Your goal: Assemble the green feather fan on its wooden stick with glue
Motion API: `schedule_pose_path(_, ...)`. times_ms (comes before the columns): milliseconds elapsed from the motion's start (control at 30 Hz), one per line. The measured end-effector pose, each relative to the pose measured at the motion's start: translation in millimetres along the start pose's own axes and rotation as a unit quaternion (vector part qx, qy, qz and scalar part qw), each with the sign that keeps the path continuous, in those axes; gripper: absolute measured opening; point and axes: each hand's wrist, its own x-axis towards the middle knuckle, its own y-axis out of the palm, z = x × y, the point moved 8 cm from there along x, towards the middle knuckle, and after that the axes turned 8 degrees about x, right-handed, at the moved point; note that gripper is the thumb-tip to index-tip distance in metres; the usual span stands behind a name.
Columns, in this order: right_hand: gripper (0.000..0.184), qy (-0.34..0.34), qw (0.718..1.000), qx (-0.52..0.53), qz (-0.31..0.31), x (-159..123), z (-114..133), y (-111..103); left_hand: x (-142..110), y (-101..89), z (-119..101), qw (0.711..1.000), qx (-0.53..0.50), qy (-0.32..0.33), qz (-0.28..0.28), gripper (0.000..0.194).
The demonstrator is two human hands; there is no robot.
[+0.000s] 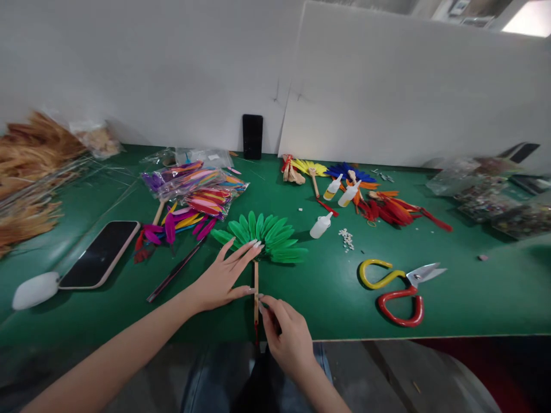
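A green feather fan with a thin wooden handle lies near the table's front edge, its feathers spread away from me. My left hand rests over the base of the feathers with fingers stretched out, its thumb touching the handle. Thumb and index finger of my right hand are pinched together at the handle's right side; whatever they hold is too small to make out. A red tassel hangs from the handle's lower end. To the right of the fan are a small white glue bottle and a pile of small white beads.
Red-and-yellow-handled scissors lie at right, tweezers at left. Further left are a phone and a white mouse-shaped object. Bagged feathers, two glue bottles, and yellow and blue fans lie behind.
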Motion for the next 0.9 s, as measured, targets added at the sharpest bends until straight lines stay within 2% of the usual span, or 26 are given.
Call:
schedule_pose_path(300,0.022,0.018,1.0,-0.003,-0.01,-2,-2,-3,-2,-1.0,1,1.0,0.005,-0.001,-0.013,0.084)
schedule_pose_path(500,0.042,-0.013,0.995,-0.095,0.027,2,6,-2,-1,2.9,0,1.0,0.012,0.009,0.007,0.079)
schedule_pose_path(667,0.039,-0.023,0.992,-0.11,0.05,5,9,1,-1,3.4,0,1.0,0.01,0.005,0.01,0.079)
schedule_pose_path(900,0.037,-0.023,0.992,-0.119,0.045,6,9,2,-2,0.0,1,1.0,0.007,-0.004,-0.003,0.08)
